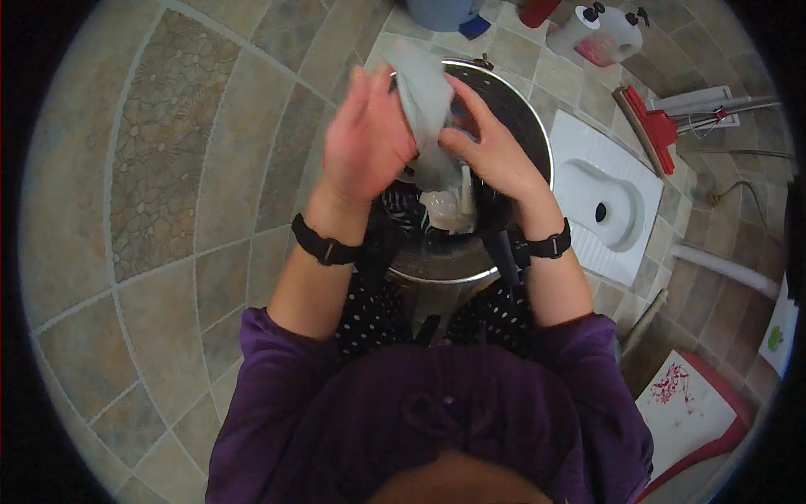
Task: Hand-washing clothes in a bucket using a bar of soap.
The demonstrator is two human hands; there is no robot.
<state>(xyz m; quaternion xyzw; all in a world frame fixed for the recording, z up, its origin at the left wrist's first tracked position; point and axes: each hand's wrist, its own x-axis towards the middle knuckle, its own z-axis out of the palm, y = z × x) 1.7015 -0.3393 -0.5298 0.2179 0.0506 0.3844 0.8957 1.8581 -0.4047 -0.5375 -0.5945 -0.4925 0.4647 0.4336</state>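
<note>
A wet-looking pale grey cloth (424, 88) is held up between my two hands, over a round metal basin (547, 139). My left hand (367, 139) presses along the cloth's left side, its fingers pointing up and slightly blurred. On the other side my right hand (495, 151) has its thumb and forefinger at the cloth's edge, the fingers bent. Below the hands, a whitish translucent piece (445, 210) and black-and-white striped fabric (401, 208) lie in the basin. Part of the basin's contents is hidden by my hands.
A white squat toilet (625, 210) is set in the tiled floor to the right. Beyond it stand a red squeegee (651, 126) and pump bottles (579, 34). A blue bucket (441, 13) is at the far edge; a red-and-white bin-like object (684, 412) sits at the near right.
</note>
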